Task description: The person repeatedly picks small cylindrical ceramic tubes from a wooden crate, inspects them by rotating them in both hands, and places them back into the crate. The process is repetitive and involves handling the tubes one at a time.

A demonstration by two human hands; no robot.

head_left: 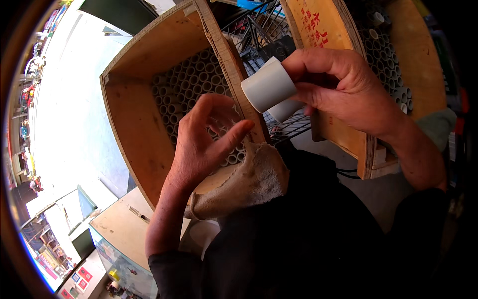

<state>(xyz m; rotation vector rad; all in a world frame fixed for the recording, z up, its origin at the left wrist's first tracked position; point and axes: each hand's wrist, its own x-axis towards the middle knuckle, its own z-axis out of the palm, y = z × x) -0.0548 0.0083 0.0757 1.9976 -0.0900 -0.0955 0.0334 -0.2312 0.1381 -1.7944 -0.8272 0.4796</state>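
My right hand (347, 84) grips short white plastic tubes between thumb and fingers. The nearest tube (267, 86) lies across a second tube (285, 109), and the edge of another piece shows behind them. My left hand (201, 145) is just left of them with nothing visible in it, its thumb and curled fingers apart. It hovers over an open plywood box (130, 119), close to that box's right wall. Inside, many similar tubes (194, 73) stand packed on end with their round openings facing up. A worn beige cloth (257, 177) hangs over the box's near edge.
To the right is a second wooden box (332, 22) with red writing, also holding tubes (382, 59). A black wire basket (257, 37) sits between the boxes. At lower left, a slim tool (139, 214) lies on a glass-sided counter (115, 220). A greenish cloth (437, 125) lies at far right.
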